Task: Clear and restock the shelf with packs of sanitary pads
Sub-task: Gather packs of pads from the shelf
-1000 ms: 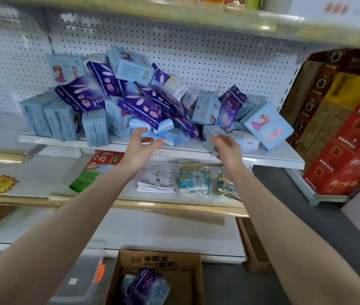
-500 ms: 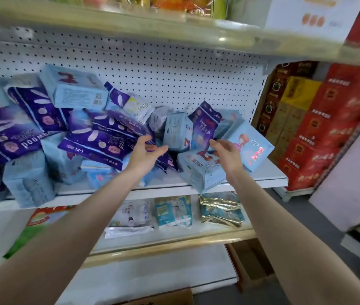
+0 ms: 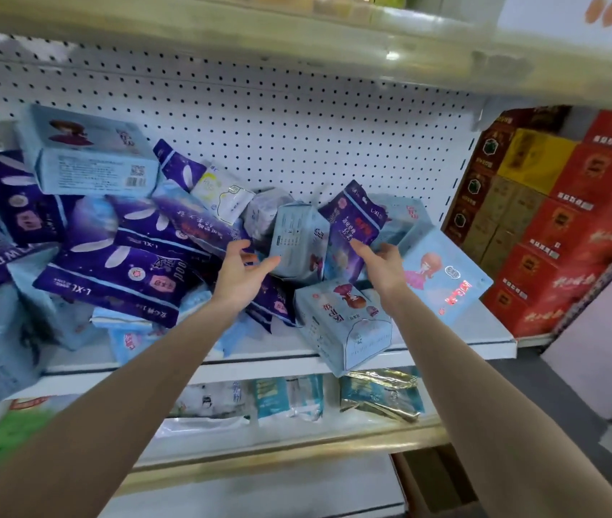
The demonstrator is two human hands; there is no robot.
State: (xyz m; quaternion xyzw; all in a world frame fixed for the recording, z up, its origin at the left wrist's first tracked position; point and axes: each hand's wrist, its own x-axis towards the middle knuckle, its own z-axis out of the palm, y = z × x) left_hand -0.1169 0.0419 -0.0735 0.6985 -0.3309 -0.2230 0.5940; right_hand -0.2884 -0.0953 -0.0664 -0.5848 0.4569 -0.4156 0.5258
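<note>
Both hands have moved up and deeper into the pile since a second ago. Head view: left hand (image 3: 239, 276) spread, fingertips touching an upright pale blue pack (image 3: 297, 239). Right hand (image 3: 381, 265) also spread, index finger on a purple pack (image 3: 353, 222) leaning beside it; neither grips anything. Packs of sanitary pads (image 3: 117, 271) lie heaped across the white shelf (image 3: 484, 334), against the pegboard (image 3: 297, 136). One blue boxy pack (image 3: 345, 327) overhangs the front edge. Bare shelf only at far right, past a tilted light blue pack (image 3: 442, 274). Red cartons (image 3: 577, 233) stand just beyond the shelf end.
</note>
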